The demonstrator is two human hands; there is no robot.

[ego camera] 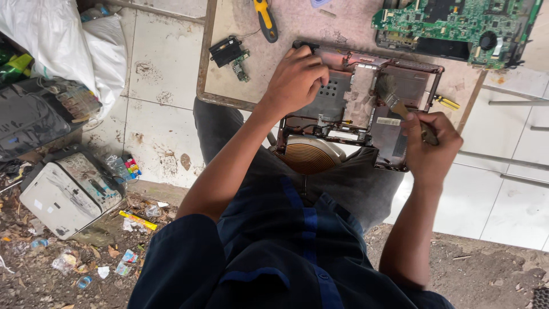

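An opened laptop chassis (366,109) rests partly on your lap and partly against the near edge of the bench (223,63), its bare metal and plastic inner tray facing up. Your left hand (294,80) is closed over the chassis's far left corner, pinning it down. Your right hand (429,146) is wrapped around the handle of a paintbrush (394,97), whose bristles touch the tray's right half.

The chassis is only half supported, so a hard stroke could tip it off your knees onto the tiled floor (166,68). Loose wires near the tray's near left edge could snag in the bristles and pull free. Swept dust may drift toward the green circuit board (457,26) at the bench's far right corner, just beyond the chassis.

A small pale rectangular sticker (389,121) sits on the tray, just left of your right hand. A small black module with a green board (231,54) lies near the bench's left edge, and a yellow-handled tool (266,20) lies at the far edge. A yellow-and-black tool (446,103) pokes out beside the chassis's right side.

Off the bench to the left, white sacks (63,40) are heaped, with a dark printer (40,114) and a grey-white printer (68,191) below them. Small colourful cartridges (126,167) and a yellow wrapper (137,220) lie among scattered litter on the ground.
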